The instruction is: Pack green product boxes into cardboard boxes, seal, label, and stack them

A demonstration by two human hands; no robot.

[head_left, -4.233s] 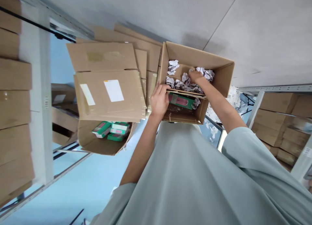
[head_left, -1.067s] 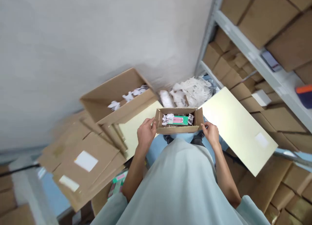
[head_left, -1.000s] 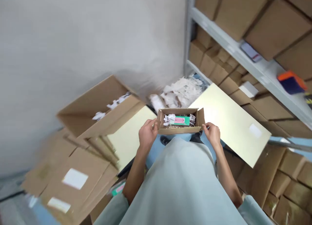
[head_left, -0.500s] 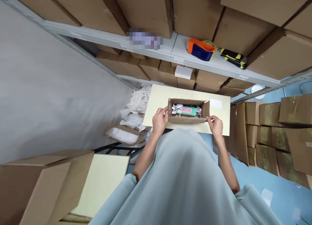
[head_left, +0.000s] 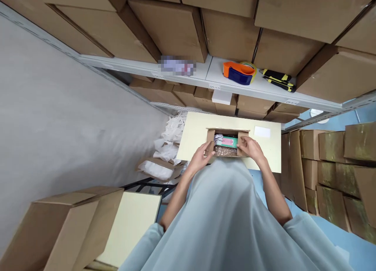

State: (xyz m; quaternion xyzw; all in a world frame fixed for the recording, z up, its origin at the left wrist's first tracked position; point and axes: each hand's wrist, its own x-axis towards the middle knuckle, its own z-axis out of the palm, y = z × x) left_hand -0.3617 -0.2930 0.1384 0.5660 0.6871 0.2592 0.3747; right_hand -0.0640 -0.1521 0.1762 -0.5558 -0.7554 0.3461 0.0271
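A small open cardboard box rests on a pale yellow board in front of me. Inside lie a green and pink packet and crumpled white paper. My left hand presses the box's left end flap inward. My right hand lies on the right end flap, folding it over the contents. Both flaps stand partly turned in.
A metal shelf above holds an orange and blue tape dispenser and a black and yellow tool among brown cartons. White wrapping scraps lie at left. A large open carton stands bottom left; taped cartons stack at right.
I have turned from the large carton of paper to the shelf. The small box came to rest on the board, and both hands moved from its ends onto the end flaps, folding them inward.
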